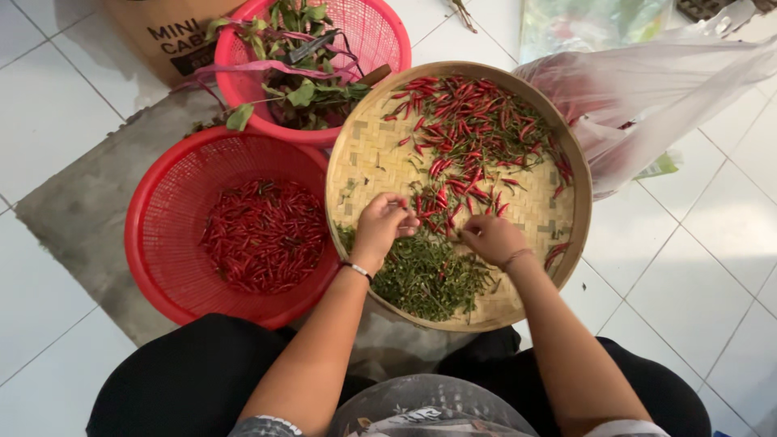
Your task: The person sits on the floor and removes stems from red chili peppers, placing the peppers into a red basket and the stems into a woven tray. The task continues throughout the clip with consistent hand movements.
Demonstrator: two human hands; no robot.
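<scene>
A round woven bamboo tray [356, 174] lies on the floor in front of me. Red chilies with green stems [473, 129] are spread over its far half, and a pile of plucked green stems [425, 275] sits at its near edge. My left hand [382, 229] hovers over the tray's near left part, fingers pinched on a small red chili. My right hand [491, 239] rests on the tray beside it, fingers closed on a chili at the pile's edge.
A red plastic basket [162, 243] at the left holds stemless red chilies [263, 235]. Behind it a pink basket [380, 36] holds leafy stalks. A thin plastic bag [647, 89] lies at the right, a cardboard box [162, 36] at the back left. White floor tiles surround everything.
</scene>
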